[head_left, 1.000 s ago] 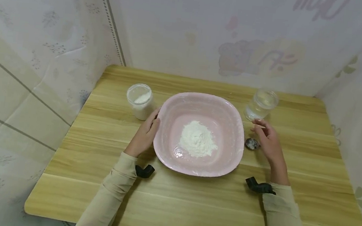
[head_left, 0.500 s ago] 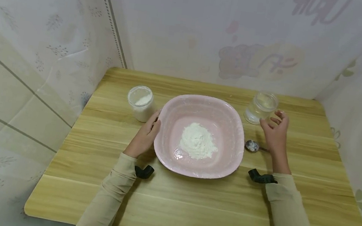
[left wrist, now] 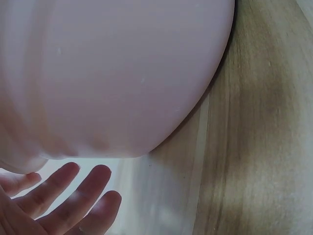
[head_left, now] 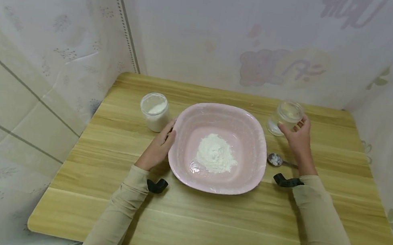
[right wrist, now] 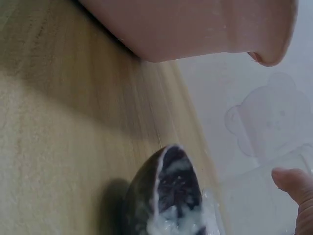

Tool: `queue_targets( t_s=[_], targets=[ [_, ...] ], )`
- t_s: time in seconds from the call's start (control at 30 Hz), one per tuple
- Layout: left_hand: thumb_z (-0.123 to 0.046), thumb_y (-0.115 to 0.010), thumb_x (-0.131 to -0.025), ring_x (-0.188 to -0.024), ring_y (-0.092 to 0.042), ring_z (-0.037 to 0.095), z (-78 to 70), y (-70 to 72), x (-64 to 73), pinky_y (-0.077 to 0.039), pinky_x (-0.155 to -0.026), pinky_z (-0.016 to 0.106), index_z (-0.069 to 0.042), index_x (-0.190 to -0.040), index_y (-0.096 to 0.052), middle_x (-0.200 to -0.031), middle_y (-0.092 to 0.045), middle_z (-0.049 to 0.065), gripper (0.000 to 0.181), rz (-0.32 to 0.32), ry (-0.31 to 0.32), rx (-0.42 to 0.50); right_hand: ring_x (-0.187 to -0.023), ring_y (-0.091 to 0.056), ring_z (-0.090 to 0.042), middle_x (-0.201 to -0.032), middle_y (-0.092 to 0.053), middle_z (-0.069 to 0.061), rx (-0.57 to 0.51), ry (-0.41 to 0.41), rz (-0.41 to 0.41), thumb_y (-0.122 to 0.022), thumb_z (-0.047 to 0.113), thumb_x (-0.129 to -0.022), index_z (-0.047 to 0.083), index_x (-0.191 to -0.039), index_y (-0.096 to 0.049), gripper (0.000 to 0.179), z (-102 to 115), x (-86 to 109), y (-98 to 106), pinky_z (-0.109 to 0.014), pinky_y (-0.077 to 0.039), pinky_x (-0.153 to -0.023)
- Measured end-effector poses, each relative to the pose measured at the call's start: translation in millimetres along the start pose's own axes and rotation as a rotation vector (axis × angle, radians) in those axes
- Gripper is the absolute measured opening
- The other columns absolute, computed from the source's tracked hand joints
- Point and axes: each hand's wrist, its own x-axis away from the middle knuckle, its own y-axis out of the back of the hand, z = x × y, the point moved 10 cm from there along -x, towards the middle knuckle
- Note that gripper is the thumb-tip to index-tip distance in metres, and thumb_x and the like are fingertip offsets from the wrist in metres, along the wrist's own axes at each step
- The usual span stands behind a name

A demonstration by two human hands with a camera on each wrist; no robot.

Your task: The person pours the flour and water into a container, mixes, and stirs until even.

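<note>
A pink plastic basin (head_left: pixel 213 187) stands mid-table with a heap of white powder (head_left: pixel 216 153) in it. My left hand (head_left: pixel 157 147) rests against the basin's left rim; in the left wrist view its fingers (left wrist: pixel 83 196) lie loosely extended beside the basin wall. On the right my right hand (head_left: pixel 299 140) holds a clear jar (head_left: pixel 276 121) of clear liquid, thumb on the near side and fingers on the far side. The jar stands on the table. Below that hand lies a metal spoon (head_left: pixel 275 159) with white residue, its bowl (right wrist: pixel 168 196) large in the right wrist view.
A clear jar of white powder (head_left: pixel 155 115) stands at the basin's upper left, close to my left fingertips. The wooden table (head_left: pixel 207 220) backs onto a wall (head_left: pixel 199 30) with pale prints. A black wrist mount (head_left: pixel 156 185) sits at each cuff.
My right hand has moved from over the spoon up and right to the jar of clear liquid, and its fingers now go round it. The left hand and basin have stayed put.
</note>
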Motion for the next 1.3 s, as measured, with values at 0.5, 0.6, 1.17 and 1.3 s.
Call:
queue_targets(
  t_s=[0.5,0.6,1.17,1.3],
  targets=[
    [-0.034,-0.035,-0.115,-0.152,-0.039,0.038,1.4,-3.4,6.6,-0.038,-0.122,0.058,-0.021,-0.168,-0.022,-0.174,-0.023,0.009,0.056,-0.009,0.008,0.011,-0.153,-0.03,-0.036,-0.166,-0.027,-0.019,-0.036,-0.007,0.03,-0.082,0.022,-0.088,0.016,-0.166,-0.007,0.108,2,6.3,-10,-0.055,-0.025,-0.13],
    [-0.034,-0.034,-0.115,-0.153,-0.037,0.037,4.0,-3.6,9.8,-0.035,-0.124,0.058,-0.022,-0.168,-0.022,-0.174,-0.024,0.01,0.056,-0.012,0.016,0.007,-0.151,-0.032,-0.038,-0.165,-0.027,-0.022,-0.039,-0.016,0.036,-0.082,0.021,-0.088,0.014,-0.166,-0.006,0.108,10,15.4,-12,-0.058,-0.028,-0.128],
    [-0.033,-0.035,-0.115,-0.154,-0.036,0.036,-3.2,-0.2,3.6,-0.033,-0.126,0.057,-0.017,-0.168,-0.023,-0.173,-0.025,0.012,0.057,-0.032,-0.007,0.004,-0.14,-0.047,-0.029,-0.155,-0.046,-0.013,0.012,0.061,-0.048,-0.09,0.04,-0.081,0.025,-0.162,-0.029,0.103,-4,-11.3,-8,-0.05,-0.037,-0.123],
    [-0.033,-0.035,-0.115,-0.154,-0.036,0.036,-3.7,0.3,2.5,-0.033,-0.126,0.056,-0.018,-0.168,-0.023,-0.173,-0.025,0.011,0.057,-0.034,-0.009,0.004,-0.138,-0.049,-0.027,-0.152,-0.049,-0.012,0.03,0.069,-0.062,-0.091,0.039,-0.08,0.023,-0.161,-0.032,0.101,1,-12.9,-7,-0.048,-0.039,-0.121]
  ],
)
